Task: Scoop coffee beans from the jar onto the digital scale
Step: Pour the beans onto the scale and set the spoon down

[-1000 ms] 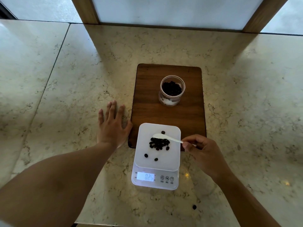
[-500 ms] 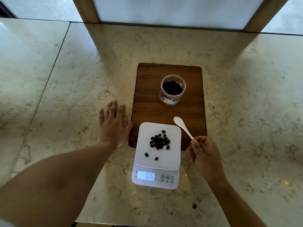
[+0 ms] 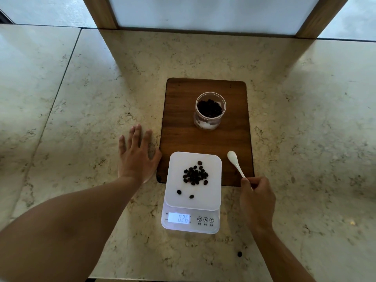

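With our right hand pinching the empty spoon and left hand flat and open on the surface, we risk spilling beans between jar and scale.

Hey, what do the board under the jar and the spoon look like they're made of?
Board: wood, likely dark walnut with a matte finish; visible grain streaks. Spoon: smooth glossy white, either plastic or ceramic; the look leaves it open. Jar: clear, glass or plastic.
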Demonstrator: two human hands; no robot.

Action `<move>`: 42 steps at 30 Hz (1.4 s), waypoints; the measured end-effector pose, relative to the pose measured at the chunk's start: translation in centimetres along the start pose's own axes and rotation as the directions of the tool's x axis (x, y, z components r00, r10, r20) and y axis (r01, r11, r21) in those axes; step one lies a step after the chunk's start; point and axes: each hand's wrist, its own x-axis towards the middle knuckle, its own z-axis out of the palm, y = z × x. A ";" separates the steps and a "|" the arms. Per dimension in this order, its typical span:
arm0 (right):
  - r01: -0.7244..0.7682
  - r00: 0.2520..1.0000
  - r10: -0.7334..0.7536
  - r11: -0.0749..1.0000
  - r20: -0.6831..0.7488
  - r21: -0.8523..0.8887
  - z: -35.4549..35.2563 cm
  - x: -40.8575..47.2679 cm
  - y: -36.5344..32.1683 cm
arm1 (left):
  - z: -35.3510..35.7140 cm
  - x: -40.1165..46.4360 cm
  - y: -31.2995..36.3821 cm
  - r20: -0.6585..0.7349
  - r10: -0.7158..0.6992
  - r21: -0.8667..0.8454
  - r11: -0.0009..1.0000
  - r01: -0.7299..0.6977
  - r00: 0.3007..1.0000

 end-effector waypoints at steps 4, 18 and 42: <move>0.104 0.995 -0.103 0.981 0.010 -0.162 -0.2 0.0 0.3 | 0.0 0.0 0.0 -0.006 -0.009 -0.004 1.000 0.009 1.000; 0.225 0.974 -0.204 0.933 0.102 -0.282 -0.5 -0.7 0.6 | 0.5 0.0 -0.2 -0.029 -0.002 0.000 1.000 0.002 1.000; 0.136 0.991 -0.117 0.896 0.072 -0.423 0.3 -0.7 -2.3 | -0.2 0.2 -0.1 0.041 0.000 0.018 1.000 -0.001 0.999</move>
